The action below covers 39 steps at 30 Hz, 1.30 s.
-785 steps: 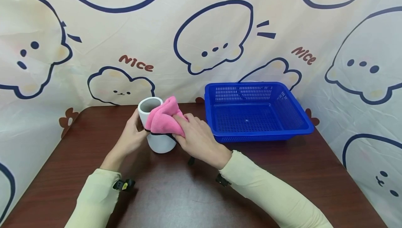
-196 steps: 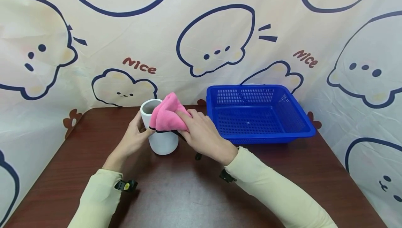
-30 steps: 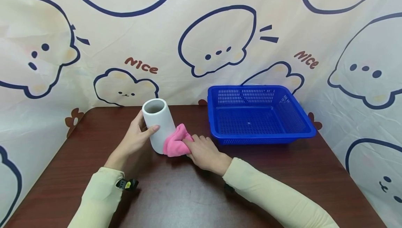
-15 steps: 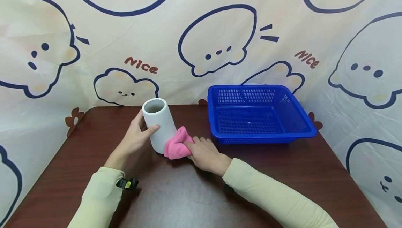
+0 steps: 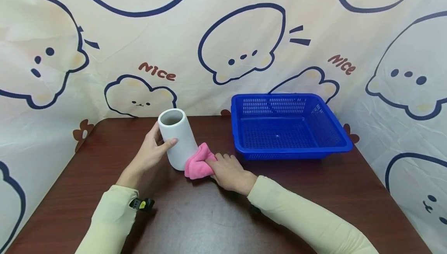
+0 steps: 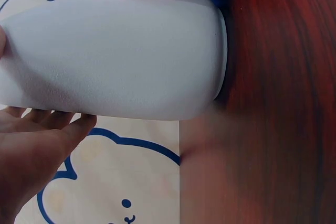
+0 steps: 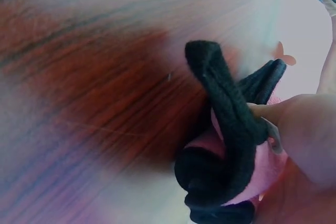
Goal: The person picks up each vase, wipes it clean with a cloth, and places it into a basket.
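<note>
A white vase point(image 5: 179, 141) with a round open mouth stands at the left of the table, its base at the tabletop in the left wrist view. My left hand point(image 5: 151, 151) grips its left side, thumb in front and fingers behind. In the left wrist view those fingers point(image 6: 65, 120) lie along the vase's wall. A folded pink cloth point(image 5: 199, 163) touches the vase low on its right side. My right hand point(image 5: 228, 172) pinches this cloth; the right wrist view shows its black edging point(image 7: 236, 129) bunched near the fingers.
A blue plastic basket point(image 5: 293, 155) with perforated walls stands at the back right, just beyond my right hand. The dark wooden table point(image 5: 209, 223) ends at a cartoon-printed curtain point(image 5: 157, 32) behind and at the sides. Each wrist wears a black strap.
Some seconds ago the cloth was against the vase's upper part, near its rim; now it is low on the right side. In the last second it shifted slightly right and down. My left hand stayed.
</note>
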Available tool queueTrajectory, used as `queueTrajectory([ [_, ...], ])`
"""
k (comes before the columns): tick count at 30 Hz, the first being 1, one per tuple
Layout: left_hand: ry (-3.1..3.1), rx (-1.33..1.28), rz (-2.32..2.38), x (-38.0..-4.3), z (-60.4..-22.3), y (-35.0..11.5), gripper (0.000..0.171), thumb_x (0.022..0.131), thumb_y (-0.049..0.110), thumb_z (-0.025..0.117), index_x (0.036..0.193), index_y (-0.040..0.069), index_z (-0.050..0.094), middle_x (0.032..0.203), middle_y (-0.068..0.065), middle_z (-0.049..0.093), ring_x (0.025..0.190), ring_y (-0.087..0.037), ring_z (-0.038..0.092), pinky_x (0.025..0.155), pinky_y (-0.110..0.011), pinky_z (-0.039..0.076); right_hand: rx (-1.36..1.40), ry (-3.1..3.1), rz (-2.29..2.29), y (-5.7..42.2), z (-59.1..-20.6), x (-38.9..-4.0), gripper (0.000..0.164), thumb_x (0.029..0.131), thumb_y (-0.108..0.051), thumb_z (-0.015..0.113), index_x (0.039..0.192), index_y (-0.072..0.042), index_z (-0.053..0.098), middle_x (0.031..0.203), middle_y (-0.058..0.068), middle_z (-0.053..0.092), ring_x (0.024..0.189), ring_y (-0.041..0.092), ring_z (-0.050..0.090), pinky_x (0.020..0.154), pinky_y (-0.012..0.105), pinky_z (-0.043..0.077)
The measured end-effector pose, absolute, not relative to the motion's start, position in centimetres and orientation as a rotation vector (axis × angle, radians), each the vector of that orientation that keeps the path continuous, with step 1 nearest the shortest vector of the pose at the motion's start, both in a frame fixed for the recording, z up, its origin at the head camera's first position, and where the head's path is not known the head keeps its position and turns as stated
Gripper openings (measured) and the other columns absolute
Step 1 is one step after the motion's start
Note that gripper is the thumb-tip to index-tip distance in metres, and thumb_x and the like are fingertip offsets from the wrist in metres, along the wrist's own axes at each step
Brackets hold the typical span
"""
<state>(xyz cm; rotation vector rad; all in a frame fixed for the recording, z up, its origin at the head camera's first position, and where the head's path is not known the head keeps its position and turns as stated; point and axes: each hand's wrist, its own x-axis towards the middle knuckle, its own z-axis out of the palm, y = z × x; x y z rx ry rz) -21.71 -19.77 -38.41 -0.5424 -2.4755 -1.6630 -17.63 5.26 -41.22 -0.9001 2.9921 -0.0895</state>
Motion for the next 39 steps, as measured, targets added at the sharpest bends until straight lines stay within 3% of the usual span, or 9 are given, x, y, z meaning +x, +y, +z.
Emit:
queueTrajectory([
  [39,-2.474,-0.542,-1.683,-21.76,-38.5,-19.79,0.067,0.093,0.017,0.063,0.149,0.029,0.028,0.143,-0.007,0.046,0.121,-0.016,0.05,0.101,-0.055,0.045,-0.924,2.982,-0.125,5.7,-41.64,-17.9,0.032,0.095,-0.041,0.056,0.123,-0.026,0.056,0.109,0.007,0.064,0.095,0.027,0.061,0.081,0.042,0.051],
])
